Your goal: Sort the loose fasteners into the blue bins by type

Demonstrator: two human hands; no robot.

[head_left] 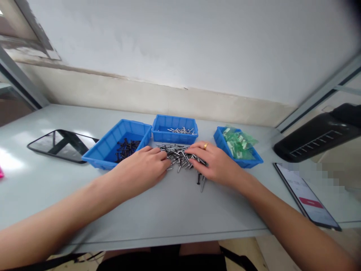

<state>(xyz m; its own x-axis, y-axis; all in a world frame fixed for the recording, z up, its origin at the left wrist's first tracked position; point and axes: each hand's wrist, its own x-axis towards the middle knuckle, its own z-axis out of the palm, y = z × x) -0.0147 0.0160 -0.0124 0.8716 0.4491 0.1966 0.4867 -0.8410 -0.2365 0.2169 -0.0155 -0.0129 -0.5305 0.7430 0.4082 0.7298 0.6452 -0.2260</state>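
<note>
At the far left, a pink thing [1, 173] is showing at the edge, too cut off to tell. A dark-rimmed glossy panel [67, 145] is lying on the table [175, 210], mirroring light. Beside it, the left bin [109, 139], blue, is holding black screws [125, 148].

The left hand [148, 163] is reaching past that bin's near corner, its fingers curling at the left edge of the pile [180, 157]; I cannot tell whether they are gripping a piece. The pile, mostly silver pins with darker bits among them, is lying on the table between the two hands, just in front of the middle bin [172, 137], which is holding more pins [184, 131].

The right hand [216, 162], wearing a ring [205, 146], is touching the pile's right side, fingers bending and thumb standing apart; whether they are pinching anything is not showing. Below it, a loose black screw [199, 179] and a pin [202, 184] are lying.

Farther right, the right bin [249, 164] is holding green packets [239, 145]. A black bottle [316, 135] and a lit phone [304, 194] are occupying the right end.
</note>
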